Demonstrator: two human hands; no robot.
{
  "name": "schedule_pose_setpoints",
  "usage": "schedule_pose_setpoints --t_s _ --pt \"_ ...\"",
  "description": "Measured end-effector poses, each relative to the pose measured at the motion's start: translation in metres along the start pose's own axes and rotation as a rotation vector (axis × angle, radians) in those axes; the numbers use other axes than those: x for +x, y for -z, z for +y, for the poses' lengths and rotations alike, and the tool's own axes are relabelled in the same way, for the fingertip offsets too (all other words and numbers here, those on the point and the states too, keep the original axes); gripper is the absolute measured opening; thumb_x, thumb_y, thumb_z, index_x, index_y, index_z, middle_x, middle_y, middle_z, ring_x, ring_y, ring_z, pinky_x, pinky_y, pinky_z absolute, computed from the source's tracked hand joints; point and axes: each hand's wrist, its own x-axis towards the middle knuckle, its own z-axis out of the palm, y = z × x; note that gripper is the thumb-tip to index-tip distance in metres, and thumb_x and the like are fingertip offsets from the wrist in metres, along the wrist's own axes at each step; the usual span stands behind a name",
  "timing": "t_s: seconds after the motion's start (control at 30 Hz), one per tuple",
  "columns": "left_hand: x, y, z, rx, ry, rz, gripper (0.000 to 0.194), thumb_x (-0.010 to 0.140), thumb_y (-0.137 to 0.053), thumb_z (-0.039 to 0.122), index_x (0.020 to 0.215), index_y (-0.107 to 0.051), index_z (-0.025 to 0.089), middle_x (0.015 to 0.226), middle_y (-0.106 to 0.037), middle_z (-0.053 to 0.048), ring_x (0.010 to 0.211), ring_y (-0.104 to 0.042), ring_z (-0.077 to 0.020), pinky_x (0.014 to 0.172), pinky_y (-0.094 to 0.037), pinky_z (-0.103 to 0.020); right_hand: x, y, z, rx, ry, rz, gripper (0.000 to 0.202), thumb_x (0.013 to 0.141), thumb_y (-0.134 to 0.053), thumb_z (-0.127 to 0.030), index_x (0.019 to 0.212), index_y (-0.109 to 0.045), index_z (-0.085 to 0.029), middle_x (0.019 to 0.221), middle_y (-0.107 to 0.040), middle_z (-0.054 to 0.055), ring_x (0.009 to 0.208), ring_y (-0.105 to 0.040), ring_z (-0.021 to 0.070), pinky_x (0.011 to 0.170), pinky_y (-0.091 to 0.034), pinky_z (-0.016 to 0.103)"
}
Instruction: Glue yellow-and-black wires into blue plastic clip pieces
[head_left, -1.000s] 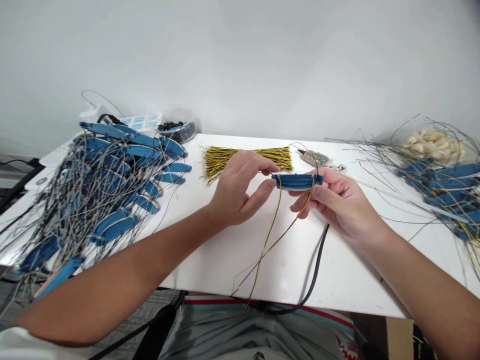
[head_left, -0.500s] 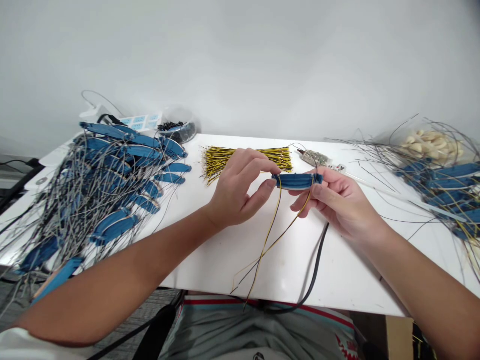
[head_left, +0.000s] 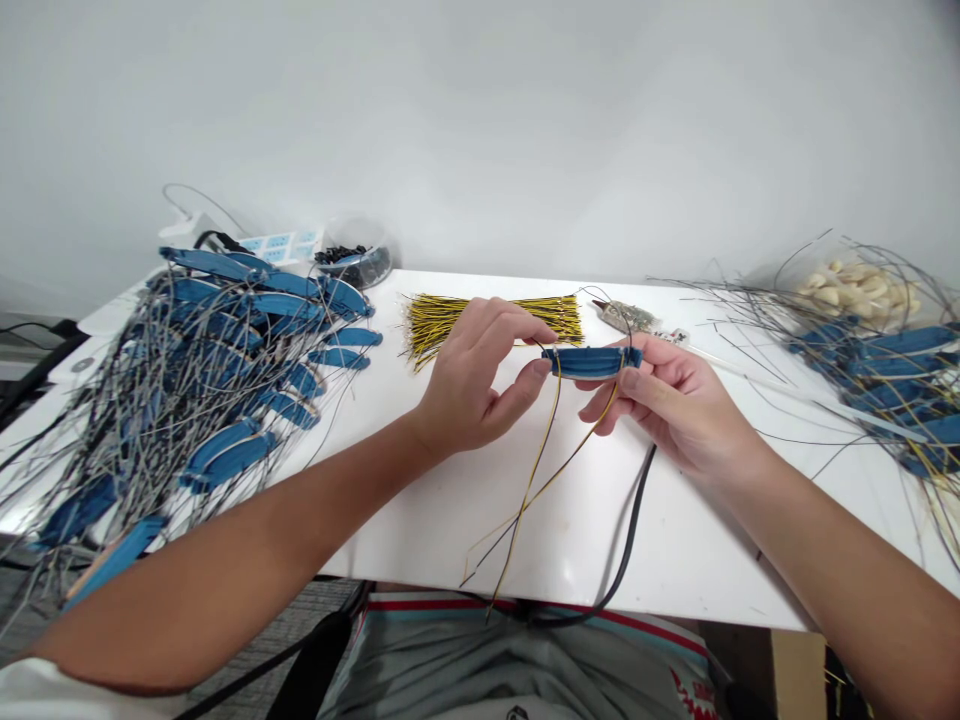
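Up above the white table, a slim blue curved part (head_left: 589, 362) is held level between my two hands. My right hand (head_left: 667, 400) grips its right end between thumb and fingers. The thumb and forefinger of my left hand (head_left: 484, 375) close on its left end; the exact contact there is partly hidden. Two yellow-and-black wire pairs (head_left: 545, 440) hang from the part and cross below it. Beyond my left hand lies a flat bundle of yellow-and-black wires (head_left: 442, 318).
Many blue parts with tangled grey wires (head_left: 217, 350) cover the left side. Behind them stands a round clear container (head_left: 367, 262) of small black pieces. More wired blue parts (head_left: 900, 375) and a bag of cream-coloured pieces (head_left: 859, 290) lie right. A black cable (head_left: 634, 530) crosses the table's front edge.
The blue part and its wires appear shifted very slightly left, along with much of the scene. Both hands keep the same hold.
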Motion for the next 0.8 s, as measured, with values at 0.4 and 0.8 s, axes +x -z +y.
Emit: schedule_pose_setpoints --t_s 0.4,0.8 --pt "0.0006 -0.0001 0.0006 -0.005 -0.012 -0.003 0.014 0.102 -0.059 0.022 0.115 -0.063 0.022 0.106 -0.071 -0.007 0.102 -0.064 -0.0224 0.091 -0.053 -0.042 -0.0002 -0.002 -0.002 -0.001 0.007 0.005 0.019 0.098 -0.081 -0.036 0.108 -0.076 -0.02 0.101 -0.083 0.008 0.071 -0.081 0.0195 0.067 -0.069 0.031" --pt "-0.0001 -0.0003 0.0 -0.01 -0.005 -0.015 0.014 0.101 -0.059 0.023 0.114 -0.064 0.023 0.105 -0.071 -0.007 0.101 -0.064 -0.0225 0.092 -0.052 -0.043 0.0001 -0.0031 -0.0031 -0.004 -0.002 0.016 0.02 0.097 -0.081 -0.036 0.107 -0.075 -0.02 0.101 -0.084 0.007 0.07 -0.08 0.0197 0.067 -0.069 0.031"
